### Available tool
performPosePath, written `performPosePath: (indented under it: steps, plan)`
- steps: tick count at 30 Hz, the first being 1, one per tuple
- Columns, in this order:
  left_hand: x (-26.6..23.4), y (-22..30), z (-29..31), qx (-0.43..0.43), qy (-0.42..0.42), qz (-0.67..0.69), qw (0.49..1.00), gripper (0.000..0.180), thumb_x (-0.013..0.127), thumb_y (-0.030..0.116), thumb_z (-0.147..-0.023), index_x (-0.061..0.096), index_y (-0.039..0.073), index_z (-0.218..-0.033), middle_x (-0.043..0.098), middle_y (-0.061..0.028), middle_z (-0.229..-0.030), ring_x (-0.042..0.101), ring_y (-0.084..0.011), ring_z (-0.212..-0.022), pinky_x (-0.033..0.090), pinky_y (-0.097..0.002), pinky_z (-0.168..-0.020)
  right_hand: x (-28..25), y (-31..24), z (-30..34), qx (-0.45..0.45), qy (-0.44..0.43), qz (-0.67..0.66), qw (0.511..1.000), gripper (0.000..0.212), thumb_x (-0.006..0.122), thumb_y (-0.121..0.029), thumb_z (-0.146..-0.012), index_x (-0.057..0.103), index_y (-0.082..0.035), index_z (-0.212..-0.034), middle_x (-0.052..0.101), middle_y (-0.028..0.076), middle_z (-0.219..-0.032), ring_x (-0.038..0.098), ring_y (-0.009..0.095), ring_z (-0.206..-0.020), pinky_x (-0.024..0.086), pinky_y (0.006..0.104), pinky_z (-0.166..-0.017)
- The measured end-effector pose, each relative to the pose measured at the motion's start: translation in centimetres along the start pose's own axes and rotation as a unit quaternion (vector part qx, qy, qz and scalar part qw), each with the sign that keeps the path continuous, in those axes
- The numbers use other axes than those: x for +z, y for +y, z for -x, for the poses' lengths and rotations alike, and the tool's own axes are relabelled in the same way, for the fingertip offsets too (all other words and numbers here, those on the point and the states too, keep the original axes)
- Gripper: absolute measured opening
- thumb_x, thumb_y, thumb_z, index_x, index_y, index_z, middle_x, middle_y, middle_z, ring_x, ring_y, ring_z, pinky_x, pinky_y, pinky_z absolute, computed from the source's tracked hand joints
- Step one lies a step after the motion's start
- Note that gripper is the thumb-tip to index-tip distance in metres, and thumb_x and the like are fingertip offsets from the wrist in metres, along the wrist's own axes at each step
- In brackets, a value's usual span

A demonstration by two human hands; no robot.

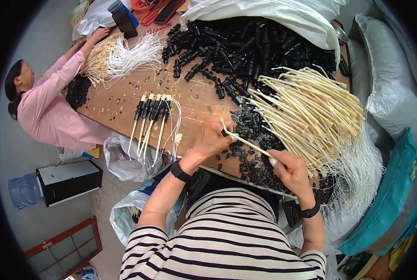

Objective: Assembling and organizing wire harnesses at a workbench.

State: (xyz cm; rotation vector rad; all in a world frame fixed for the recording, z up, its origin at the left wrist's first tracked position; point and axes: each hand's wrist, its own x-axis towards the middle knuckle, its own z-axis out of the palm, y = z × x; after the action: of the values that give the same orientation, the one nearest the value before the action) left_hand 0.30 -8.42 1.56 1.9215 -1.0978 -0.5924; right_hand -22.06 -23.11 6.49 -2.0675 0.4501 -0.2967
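Observation:
A thin cream-coloured tube [250, 144] slants between my two hands over the table edge. My left hand [213, 138] is closed around its upper end, where a small black piece shows at the fingers. The fingertips of my right hand [290, 171] pinch its lower end. Beneath my hands spreads a heap of small black rubber-like bits [251, 128]. Right of them lies a large bundle of similar cream tubes [311, 116], with thin white strands [360, 163] trailing from it. Several tubes fitted with black sleeves [154, 109] lie in a row left of my left hand.
Black plastic connectors [250, 51] are piled at the back, partly under a white sack [269, 16]. A co-worker in pink [54, 102] reaches over another tube bundle [98, 58] at the far left. Stuffed sacks [390, 74] border the right side; plastic bags [129, 156] hang below the table's left edge.

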Motion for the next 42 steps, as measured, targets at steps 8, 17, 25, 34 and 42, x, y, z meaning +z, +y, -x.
performPosePath:
  steps: [8,17,25,34,42]
  plan:
    - [2.0,3.3,0.3,0.320,-0.059,-0.134,0.936,0.023,0.061,0.001,-0.071,0.061,0.008,-0.093,0.057,-0.0059,-0.077,0.058,-0.0258,-0.071,0.046,-0.0354,-0.058,2.0,-1.1,-0.8,-0.129,0.019,0.296,0.946,0.038,0.066,-0.002,-0.075,0.066,-0.010,-0.112,0.059,0.009,-0.073,0.054,0.029,-0.052,0.041,0.0385,-0.047]
    - [1.9,6.2,2.1,0.279,-0.067,-0.142,0.947,0.037,0.068,0.007,-0.074,0.063,0.014,-0.109,0.058,-0.0046,-0.074,0.062,-0.0232,-0.062,0.052,-0.0345,-0.056,1.6,0.9,-2.3,-0.070,0.065,0.026,0.995,0.011,0.069,-0.008,-0.081,0.065,-0.002,-0.090,0.066,0.013,-0.098,0.065,0.024,-0.076,0.050,0.0287,-0.065]
    - [1.6,3.7,1.6,-0.204,-0.065,0.258,0.942,0.027,0.062,0.003,-0.083,0.064,0.004,-0.110,0.065,0.0004,-0.077,0.055,-0.0072,-0.058,0.045,-0.0226,-0.054,3.9,-1.0,-1.4,-0.101,-0.020,0.103,0.989,0.025,0.076,-0.012,-0.077,0.062,-0.007,-0.097,0.063,0.007,-0.078,0.060,0.018,-0.055,0.046,0.0308,-0.050]
    - [1.3,3.0,2.4,-0.104,-0.068,0.077,0.989,0.030,0.061,0.003,-0.077,0.067,0.004,-0.106,0.067,-0.0046,-0.085,0.062,-0.0142,-0.077,0.048,-0.0277,-0.070,5.2,-0.2,-1.3,-0.086,0.081,0.149,0.982,0.017,0.066,-0.005,-0.079,0.069,-0.006,-0.096,0.066,0.009,-0.071,0.062,0.022,-0.054,0.047,0.0313,-0.050]
    - [1.4,3.1,2.9,0.009,-0.066,-0.128,0.990,0.040,0.051,-0.004,-0.072,0.061,0.005,-0.110,0.062,-0.0138,-0.093,0.059,-0.0355,-0.092,0.047,-0.0439,-0.078,5.5,0.4,-1.6,-0.060,0.142,0.153,0.976,0.011,0.065,-0.008,-0.079,0.068,-0.009,-0.090,0.063,0.011,-0.063,0.061,0.027,-0.051,0.046,0.0349,-0.047]
